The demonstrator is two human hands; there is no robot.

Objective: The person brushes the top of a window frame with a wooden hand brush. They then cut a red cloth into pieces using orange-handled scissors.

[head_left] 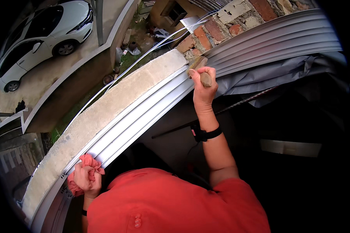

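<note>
My right hand (204, 88) is closed around a short wooden-handled tool (206, 80). Its tan, block-like head rests at the inner end of the white window track (138, 114), close to the brick wall; whether it has bristles cannot be made out. Toward the lower left, my left hand (85, 178) grips a crumpled red cloth (90, 162), which touches the same grooved track. The track runs diagonally between my two hands, with several parallel ridges along it.
A concrete sill (116, 91) borders the track on the outside, with white cables (144, 50) beyond. Exposed brick (221, 29) and a ridged metal frame (276, 40) stand at upper right, over grey sheeting (284, 72). Far below are a boundary wall (72, 79) and a white car (42, 35).
</note>
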